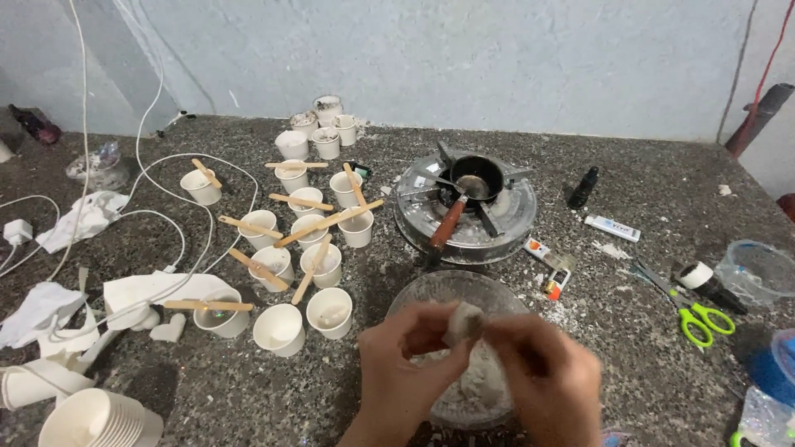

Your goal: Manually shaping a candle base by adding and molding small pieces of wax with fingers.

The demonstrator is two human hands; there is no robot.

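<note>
1. Both your hands are closed on one pale waxy lump (464, 321): the left hand (397, 356) pinches its near side and the right hand (538, 372) grips the far side, fingers curled tight.
2. The lump sits directly above the glass bowl (414, 290), which holds more pale crumbled material. Keep it centred there so broken bits drop inside, not onto the desk (646, 348).
3. My judgement: snap with the thumbs rather than twisting, and keep your hands low over the bowl, since crumbs already lie scattered near the stove (464, 207).
4. Count, as far as I can tell: about fifteen small white paper cups (330, 312) stand to the left, roughly nine of them with wooden sticks (207, 305) laid across the rims.
5. One stack of spare cups (91, 418) lies at the lower left.
6. One small black pan (474, 178) with a reddish handle sits on the stove.
7. One pair of green-handled scissors (700, 319) lies at the right, well apart from your hands.
</note>
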